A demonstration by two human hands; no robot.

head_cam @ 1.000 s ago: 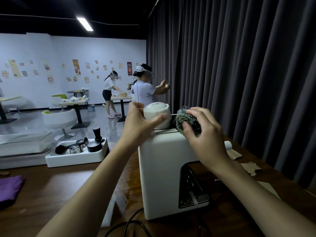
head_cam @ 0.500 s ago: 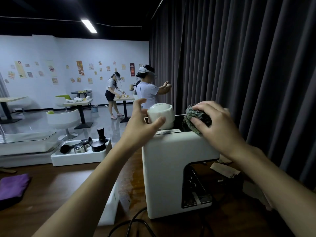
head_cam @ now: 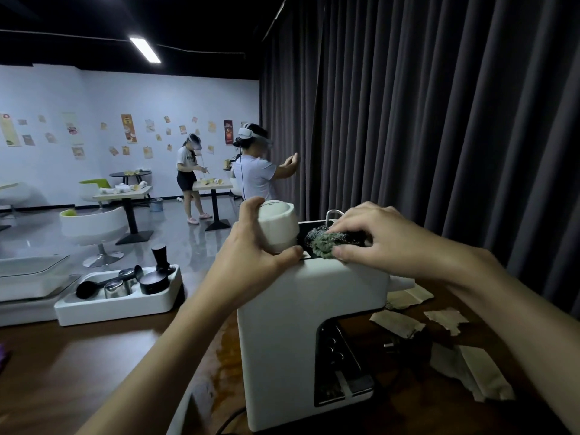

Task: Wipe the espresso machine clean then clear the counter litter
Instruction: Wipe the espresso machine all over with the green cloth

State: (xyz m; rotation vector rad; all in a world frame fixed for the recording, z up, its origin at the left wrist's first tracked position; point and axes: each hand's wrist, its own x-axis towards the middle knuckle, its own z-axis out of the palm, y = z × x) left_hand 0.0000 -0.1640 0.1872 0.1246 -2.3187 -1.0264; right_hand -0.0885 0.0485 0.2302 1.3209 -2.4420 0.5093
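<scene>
A white espresso machine (head_cam: 301,334) stands on the dark wooden counter (head_cam: 78,372) in front of me. On its top sits an upturned white cup (head_cam: 279,227). My left hand (head_cam: 251,255) grips that cup from the left side. My right hand (head_cam: 379,240) holds a dark green fuzzy cloth (head_cam: 323,244) and presses it onto the machine's black top, right of the cup. Torn pieces of brown paper litter (head_cam: 398,321) lie on the counter to the right of the machine.
A white tray (head_cam: 122,304) with a tamper, a portafilter and small metal cups stands at the left rear of the counter. A black cable (head_cam: 232,419) runs from the machine's base. Dark curtains hang close on the right. Two people stand at tables beyond.
My left hand has closed round the cup, which it only touched before. My right hand has brought the cloth down from the machine's back edge onto the top beside the cup.
</scene>
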